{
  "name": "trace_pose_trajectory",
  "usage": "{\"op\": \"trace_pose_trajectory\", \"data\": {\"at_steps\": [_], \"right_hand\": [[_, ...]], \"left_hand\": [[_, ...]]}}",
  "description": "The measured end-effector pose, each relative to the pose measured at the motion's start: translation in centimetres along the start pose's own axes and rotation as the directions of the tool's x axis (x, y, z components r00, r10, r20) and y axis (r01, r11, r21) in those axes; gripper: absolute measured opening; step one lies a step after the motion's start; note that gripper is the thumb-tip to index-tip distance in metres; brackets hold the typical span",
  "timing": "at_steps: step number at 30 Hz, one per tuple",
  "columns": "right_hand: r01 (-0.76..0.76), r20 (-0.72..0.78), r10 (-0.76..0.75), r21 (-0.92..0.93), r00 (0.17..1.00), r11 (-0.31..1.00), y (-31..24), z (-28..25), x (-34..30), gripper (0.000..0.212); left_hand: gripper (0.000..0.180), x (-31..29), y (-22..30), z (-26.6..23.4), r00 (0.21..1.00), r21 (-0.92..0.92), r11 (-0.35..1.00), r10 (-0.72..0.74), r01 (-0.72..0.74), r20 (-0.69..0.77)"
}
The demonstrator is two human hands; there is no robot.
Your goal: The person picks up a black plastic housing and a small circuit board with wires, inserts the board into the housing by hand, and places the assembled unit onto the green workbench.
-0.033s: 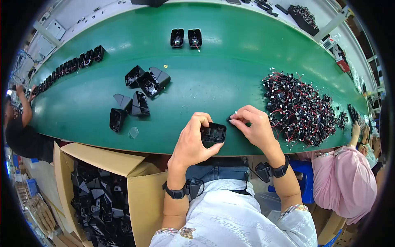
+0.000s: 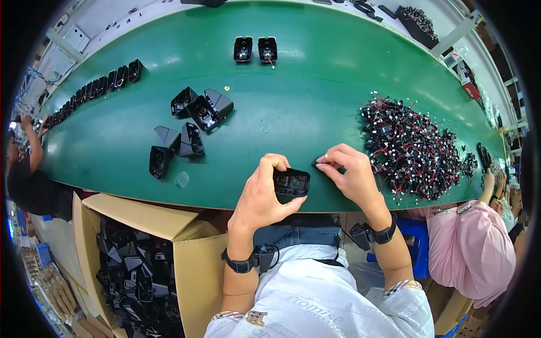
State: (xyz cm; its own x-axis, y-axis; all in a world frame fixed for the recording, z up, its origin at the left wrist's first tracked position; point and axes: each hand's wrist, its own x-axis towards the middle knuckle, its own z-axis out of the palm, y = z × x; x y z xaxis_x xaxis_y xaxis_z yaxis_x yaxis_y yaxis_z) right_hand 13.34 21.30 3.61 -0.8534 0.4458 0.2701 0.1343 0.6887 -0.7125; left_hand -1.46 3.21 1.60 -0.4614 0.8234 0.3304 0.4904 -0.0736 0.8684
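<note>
My left hand (image 2: 260, 194) is closed round a black plastic housing (image 2: 292, 183), its open hollow side facing up over the table's near edge. Just right of it, the thumb and fingertips of my right hand (image 2: 350, 172) pinch a small black part (image 2: 316, 162), mostly hidden by the fingers. The part and the housing are apart. Beyond my right hand spreads a big heap of small black parts with red wires and white connectors (image 2: 414, 149). Several loose black housings (image 2: 204, 112) lie on the green table (image 2: 293, 107) to the left.
Two housings (image 2: 243, 49) stand at the back middle, and a long row of them (image 2: 98, 87) runs along the left. A cardboard box (image 2: 200, 270) full of black housings sits by my left arm. People work at both ends; one wears pink (image 2: 470, 248).
</note>
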Motion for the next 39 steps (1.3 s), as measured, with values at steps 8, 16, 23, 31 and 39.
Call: {"op": "trace_pose_trajectory", "data": {"at_steps": [8,16,23,31,39], "right_hand": [[-0.078,-0.084,0.066,-0.149,0.994,0.986,-0.7,0.2,-0.7,0.009],[0.064,-0.077,-0.066,-0.033,0.995,0.997,-2.5,-0.8,-0.7,0.011],[0.121,-0.041,-0.116,0.134,0.992,0.984,-6.1,-1.6,-1.6,0.020],[0.164,0.062,-0.174,0.138,0.983,0.977,-5.9,-0.7,-2.4,0.024],[0.183,0.000,-0.185,0.172,0.983,0.968,-6.1,-0.8,-2.8,0.023]], "left_hand": [[0.087,-0.6,0.7,-0.2,0.987,-0.003,0.989,-0.147,0.148,0.060],[0.080,-1.2,1.9,-1.5,0.992,0.061,0.997,-0.048,0.041,0.118],[0.084,-1.4,2.1,-1.9,0.990,-0.045,0.997,-0.055,0.061,0.131],[0.088,0.0,2.3,-1.1,0.975,-0.158,0.986,-0.019,0.056,0.223],[0.086,-2.7,-0.9,1.7,0.993,-0.773,0.623,-0.076,0.116,0.087]]}}
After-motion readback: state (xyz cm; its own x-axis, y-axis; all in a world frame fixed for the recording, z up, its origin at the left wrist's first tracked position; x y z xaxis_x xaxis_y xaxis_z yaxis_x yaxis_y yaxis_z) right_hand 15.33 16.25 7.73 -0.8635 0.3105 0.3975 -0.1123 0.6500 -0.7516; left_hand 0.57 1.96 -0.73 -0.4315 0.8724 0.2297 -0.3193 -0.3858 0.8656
